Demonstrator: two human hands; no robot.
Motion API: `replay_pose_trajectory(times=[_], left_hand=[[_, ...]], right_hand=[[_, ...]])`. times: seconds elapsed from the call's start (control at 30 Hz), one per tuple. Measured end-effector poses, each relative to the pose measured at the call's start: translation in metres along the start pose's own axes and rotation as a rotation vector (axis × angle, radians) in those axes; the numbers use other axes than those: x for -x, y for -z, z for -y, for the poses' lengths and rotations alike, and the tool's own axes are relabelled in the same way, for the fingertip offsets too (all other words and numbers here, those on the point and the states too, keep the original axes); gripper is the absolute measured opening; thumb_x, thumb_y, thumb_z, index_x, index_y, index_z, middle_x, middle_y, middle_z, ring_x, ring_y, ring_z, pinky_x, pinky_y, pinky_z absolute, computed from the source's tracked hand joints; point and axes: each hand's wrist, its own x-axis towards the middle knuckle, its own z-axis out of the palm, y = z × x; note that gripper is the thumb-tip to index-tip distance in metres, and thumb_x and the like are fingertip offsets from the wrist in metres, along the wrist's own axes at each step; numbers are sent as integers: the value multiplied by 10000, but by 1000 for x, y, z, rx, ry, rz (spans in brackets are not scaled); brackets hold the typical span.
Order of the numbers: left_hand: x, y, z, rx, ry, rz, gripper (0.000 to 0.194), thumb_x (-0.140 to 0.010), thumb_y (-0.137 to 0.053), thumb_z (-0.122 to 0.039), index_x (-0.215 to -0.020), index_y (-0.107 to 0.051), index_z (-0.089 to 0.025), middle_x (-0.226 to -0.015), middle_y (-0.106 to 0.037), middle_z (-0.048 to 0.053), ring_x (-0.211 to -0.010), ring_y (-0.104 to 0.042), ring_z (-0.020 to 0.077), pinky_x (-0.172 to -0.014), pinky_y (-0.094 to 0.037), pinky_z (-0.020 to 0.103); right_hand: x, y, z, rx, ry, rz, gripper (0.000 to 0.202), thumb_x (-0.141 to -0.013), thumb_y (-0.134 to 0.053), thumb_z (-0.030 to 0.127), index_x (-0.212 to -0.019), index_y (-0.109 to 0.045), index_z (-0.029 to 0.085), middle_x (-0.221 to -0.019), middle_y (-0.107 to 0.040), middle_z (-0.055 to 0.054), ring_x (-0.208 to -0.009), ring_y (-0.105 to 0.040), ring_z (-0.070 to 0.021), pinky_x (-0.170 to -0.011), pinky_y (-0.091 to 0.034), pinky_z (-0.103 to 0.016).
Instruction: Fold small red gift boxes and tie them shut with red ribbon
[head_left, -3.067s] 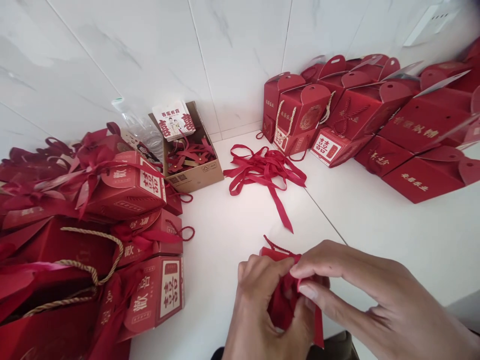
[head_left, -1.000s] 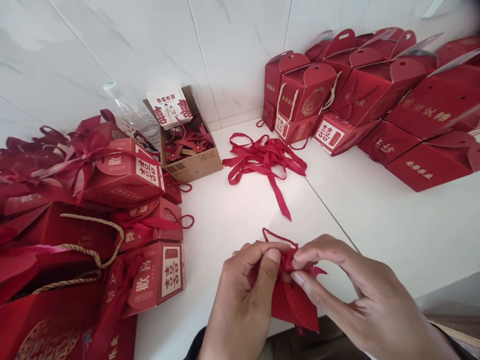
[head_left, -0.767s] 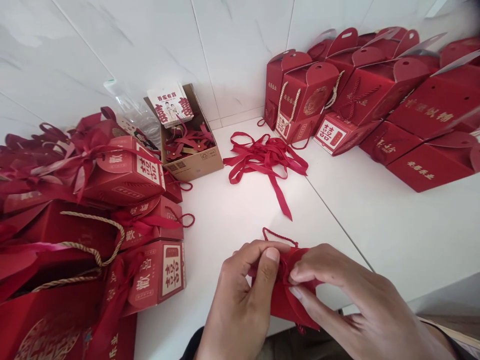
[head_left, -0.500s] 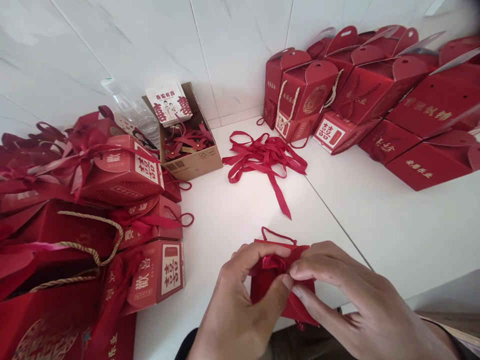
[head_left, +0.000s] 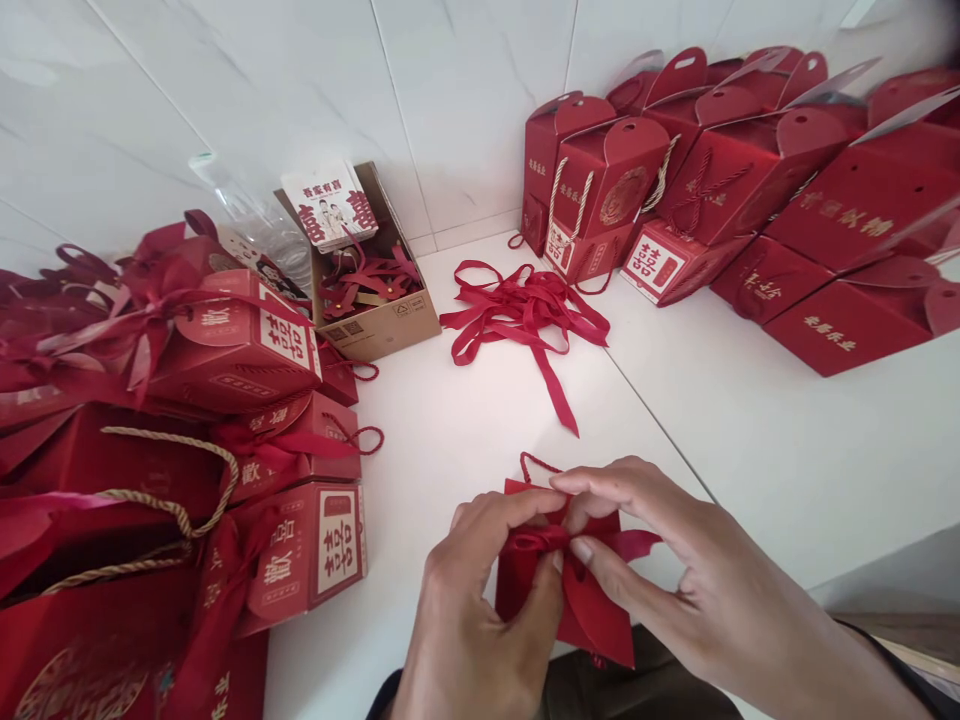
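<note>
A small red box [head_left: 600, 620] with a twisted red cord handle stands at the front edge of the white table. Across its top lies a red ribbon [head_left: 544, 540] gathered into a bow or knot. My left hand [head_left: 487, 590] pinches the ribbon at the left of the knot, thumb and fingers curled round it. From the right, my right hand [head_left: 660, 560] holds the ribbon at the knot between thumb and fingers. One ribbon end [head_left: 637, 543] sticks out to the right beneath my right hand. The fingertips partly hide the knot.
A heap of loose red ribbon [head_left: 525, 310] lies mid-table. Behind it to the left is a cardboard box [head_left: 382, 325] with cards and red pieces, beside a clear plastic container. Ribboned red boxes [head_left: 300, 560] crowd the left; stacked red boxes [head_left: 817, 320] fill the back right.
My right hand has shifted slightly up and left, its fingers now over the knot. A ribbon end now shows at the right, and more of the red box's top is visible.
</note>
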Motion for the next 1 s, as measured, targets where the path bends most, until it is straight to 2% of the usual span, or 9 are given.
replay_pose_trajectory(times=[0.13,0.2,0.3,0.37,0.53,0.73,0.87,1.0], left_hand=[[0,-4,4,-131,-197,-59,334,-894,-595,-48,-1072,-710,-306,-972,-754,-22,-855,-688,155,-723,-540,256],[0,-6,5,-187,-245,-112,280,-903,-579,-35,-992,-682,-279,-940,-733,-24,-834,-671,143,-699,-529,239],[2,-10,9,-232,-280,-190,250,-927,-571,-23,-938,-648,-260,-927,-710,-29,-786,-653,118,-716,-530,236],[3,-12,12,-253,-338,-207,264,-922,-587,1,-988,-634,-250,-948,-712,-24,-812,-659,112,-736,-539,229],[3,-9,20,-282,-509,-240,309,-890,-620,55,-1038,-568,-212,-1059,-688,16,-967,-668,115,-795,-556,208],[4,-6,23,-364,-538,-336,314,-873,-667,49,-1049,-577,-195,-1217,-630,66,-1146,-625,172,-933,-542,296],[5,-4,24,-435,-559,-355,275,-870,-667,64,-976,-635,-188,-1192,-633,65,-1127,-617,193,-967,-511,341],[7,-4,23,-457,-550,-395,265,-872,-682,57,-962,-681,-193,-1153,-641,59,-1058,-623,189,-902,-514,335]], right_hand=[[1,1,2,1,1,3,395,-1048,-522,227,-1392,-478,415,-1179,-679,5,-1086,-722,-146,-886,-629,-285],[1,1,4,-1,15,-1,386,-1041,-527,215,-1373,-484,407,-1166,-691,10,-1109,-717,-154,-915,-622,-298],[1,3,7,16,31,-15,316,-1045,-556,250,-1327,-523,391,-1181,-710,1,-1252,-667,-200,-1016,-587,-353],[0,5,8,22,15,-10,276,-1069,-540,290,-1331,-555,379,-1206,-714,-20,-1300,-636,-229,-1019,-585,-372],[-6,7,6,-9,47,80,216,-1108,-481,300,-1250,-639,337,-1126,-687,-28,-1134,-644,-209,-955,-577,-353],[-8,8,5,-6,47,82,116,-1099,-517,306,-1064,-628,304,-1044,-651,-15,-1030,-628,-199,-883,-545,-335],[-8,10,7,12,25,95,119,-1104,-503,309,-1040,-603,302,-1025,-638,-10,-987,-647,-194,-897,-543,-346],[-7,11,6,7,19,107,114,-1110,-495,310,-1044,-588,303,-1018,-637,0,-988,-654,-186,-907,-536,-343]])
